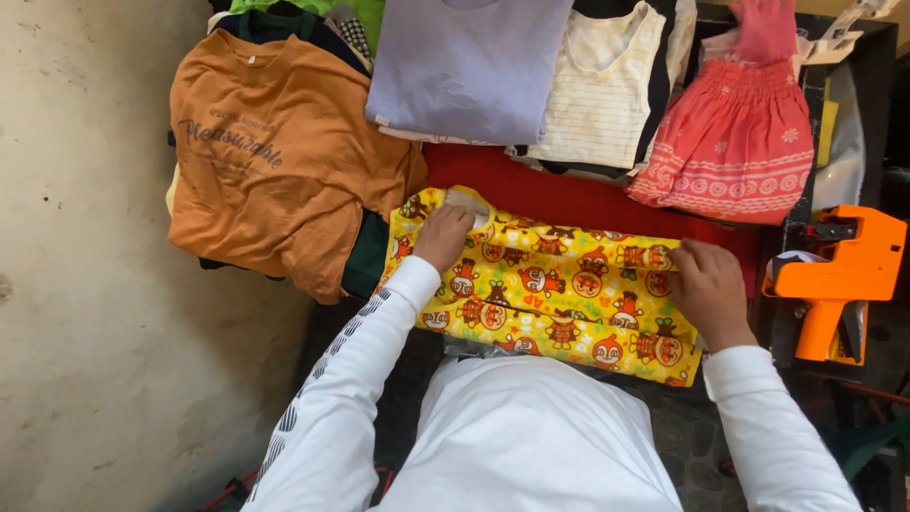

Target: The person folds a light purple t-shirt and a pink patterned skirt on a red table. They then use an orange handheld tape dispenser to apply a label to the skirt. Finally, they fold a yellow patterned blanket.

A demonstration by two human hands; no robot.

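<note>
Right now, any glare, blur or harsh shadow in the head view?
Head view: soft even daylight, no glare; both the left hand and right hand on the yellow patterned garment look sharp; the right edge behind the orange tool falls into dark shadow.

Red-covered table [569, 194] viewed from above. Along its far edge, left to right: orange T-shirt [265, 156] atop a stack of dark garments; folded lilac top [464, 66]; white ribbed vest [597, 85]; pink smocked dress [735, 142]. At the near edge lies a yellow cartoon-print garment [550, 289], spread flat, overlapping the green cloth beneath the orange T-shirt. At the right end, beside the dress, rests an orange label gun [839, 275].
</note>
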